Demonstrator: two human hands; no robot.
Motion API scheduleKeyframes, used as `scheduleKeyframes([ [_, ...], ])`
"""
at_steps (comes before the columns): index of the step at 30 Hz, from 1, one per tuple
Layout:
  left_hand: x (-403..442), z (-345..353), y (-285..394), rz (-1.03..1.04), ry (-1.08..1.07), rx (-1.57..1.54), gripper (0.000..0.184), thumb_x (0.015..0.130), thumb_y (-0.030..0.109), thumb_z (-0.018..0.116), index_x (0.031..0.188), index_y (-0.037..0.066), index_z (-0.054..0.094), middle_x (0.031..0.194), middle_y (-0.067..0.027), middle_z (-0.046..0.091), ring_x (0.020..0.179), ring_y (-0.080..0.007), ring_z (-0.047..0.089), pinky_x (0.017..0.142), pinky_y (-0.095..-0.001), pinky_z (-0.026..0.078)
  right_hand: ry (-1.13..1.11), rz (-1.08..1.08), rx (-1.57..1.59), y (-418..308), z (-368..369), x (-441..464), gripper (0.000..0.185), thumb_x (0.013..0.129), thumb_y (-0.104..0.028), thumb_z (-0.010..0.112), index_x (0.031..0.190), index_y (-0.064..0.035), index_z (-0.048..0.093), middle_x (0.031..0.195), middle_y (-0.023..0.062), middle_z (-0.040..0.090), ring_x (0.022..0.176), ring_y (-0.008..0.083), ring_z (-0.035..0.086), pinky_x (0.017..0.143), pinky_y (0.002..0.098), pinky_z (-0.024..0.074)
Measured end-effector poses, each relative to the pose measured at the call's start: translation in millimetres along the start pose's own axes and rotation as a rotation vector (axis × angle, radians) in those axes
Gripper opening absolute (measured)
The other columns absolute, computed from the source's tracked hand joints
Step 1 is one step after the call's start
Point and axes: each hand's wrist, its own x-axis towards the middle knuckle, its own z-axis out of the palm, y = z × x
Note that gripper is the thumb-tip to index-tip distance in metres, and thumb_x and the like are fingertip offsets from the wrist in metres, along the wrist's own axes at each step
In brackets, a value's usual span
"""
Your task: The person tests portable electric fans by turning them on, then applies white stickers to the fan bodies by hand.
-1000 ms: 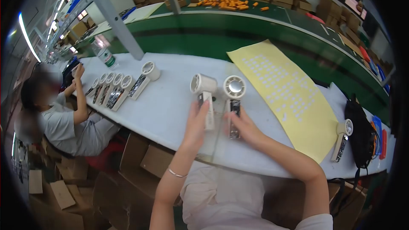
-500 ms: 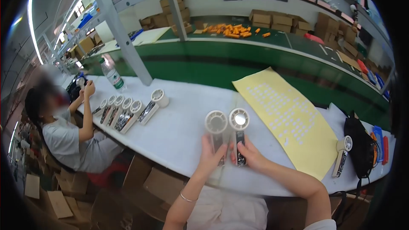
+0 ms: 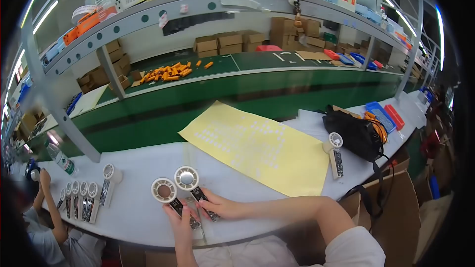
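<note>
My left hand (image 3: pixel 180 220) is closed around the open handle of a white handheld fan (image 3: pixel 164 190), whose round head points away from me. In my right hand (image 3: pixel 220 204) is a second handheld fan (image 3: pixel 187 178), gripped by its handle with dark circuit parts showing. The two fans are side by side over the white table, heads close together; the right one has a shiny disc in its centre, the left one a brownish centre. A yellow sheet (image 3: pixel 292 165) with rows of small pale stickers lies beyond my right hand.
At left stand several fans (image 3: pixel 83 201), a single fan (image 3: pixel 110 174) and a water bottle (image 3: pixel 60 160). A co-worker's hand (image 3: pixel 44 180) is at far left. Another fan (image 3: pixel 336 155) lies by a black bag (image 3: pixel 352 133) at right. Behind runs a green conveyor (image 3: pixel 148 113) under a metal shelf.
The view has swung to the right, so the table things appear further left. Both hands still hold their fans, which now tilt to the left in view.
</note>
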Motion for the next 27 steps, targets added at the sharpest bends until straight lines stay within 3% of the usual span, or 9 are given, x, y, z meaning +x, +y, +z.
scheduleKeyframes([
  [7,0.3,4.5,-0.5,-0.009,0.032,-0.002,0.031,0.089,0.011,0.047,0.113,0.006,0.027,0.088,-0.0057,0.043,0.057,-0.0113,0.049,0.049,-0.0249,0.044,0.002,0.009,-0.066,-5.9,0.5,-0.3,0.050,0.095,-0.025,0.037,0.134,-0.0047,0.013,0.081,0.0025,0.045,0.065,0.0085,0.046,0.051,0.0222,0.0398],
  [12,0.9,2.8,-1.7,-0.031,0.053,0.049,0.028,0.090,0.010,0.047,0.110,0.006,0.028,0.086,-0.0050,0.045,0.058,-0.0104,0.049,0.052,-0.0241,0.044,-0.011,-0.021,-0.056,-2.8,0.0,0.5,0.062,0.094,-0.035,0.038,0.137,-0.0058,0.006,0.082,0.0028,0.052,0.065,0.0075,0.047,0.052,0.0213,0.0393],
  [13,1.1,0.6,-0.4,-0.058,0.037,0.061,0.027,0.090,0.010,0.047,0.109,0.006,0.028,0.087,-0.0053,0.045,0.058,-0.0105,0.049,0.053,-0.0240,0.044,-0.009,0.076,-0.122,-3.3,-4.6,1.2,0.062,0.093,-0.035,0.039,0.137,-0.0055,0.005,0.082,0.0029,0.052,0.065,0.0075,0.048,0.052,0.0215,0.0396],
  [15,1.8,1.0,0.8,-0.060,0.019,-0.055,0.039,0.087,0.005,0.048,0.116,0.002,0.021,0.090,-0.0061,0.044,0.064,-0.0092,0.049,0.055,-0.0226,0.044,-0.048,0.069,-0.084,-13.8,-2.7,1.8,0.050,0.095,-0.028,0.036,0.132,-0.0040,0.015,0.081,0.0027,0.050,0.067,0.0082,0.048,0.054,0.0224,0.0409],
  [16,1.6,-2.2,-0.5,-0.071,0.020,-0.046,0.039,0.087,0.005,0.048,0.116,0.002,0.021,0.089,-0.0059,0.044,0.065,-0.0092,0.050,0.055,-0.0226,0.044,0.000,0.084,-0.067,-20.6,3.5,1.0,0.038,0.095,-0.023,0.035,0.126,-0.0045,0.021,0.084,0.0031,0.047,0.066,0.0094,0.048,0.058,0.0239,0.0423],
  [20,2.5,-3.5,0.9,-0.087,0.039,-0.045,0.038,0.088,0.007,0.050,0.114,0.002,0.022,0.088,-0.0053,0.046,0.067,-0.0089,0.050,0.057,-0.0220,0.043,0.046,0.094,-0.105,-25.8,9.3,1.2,0.027,0.095,-0.020,0.034,0.117,-0.0052,0.027,0.086,0.0033,0.044,0.066,0.0109,0.048,0.060,0.0260,0.0434],
  [27,2.7,-4.1,3.0,-0.081,0.017,-0.095,0.034,0.088,0.006,0.048,0.111,0.002,0.023,0.090,-0.0056,0.044,0.064,-0.0093,0.051,0.054,-0.0224,0.044,0.010,0.106,-0.106,-25.3,6.1,2.3,0.030,0.095,-0.021,0.035,0.118,-0.0039,0.025,0.087,0.0033,0.043,0.065,0.0110,0.049,0.060,0.0260,0.0437],
])
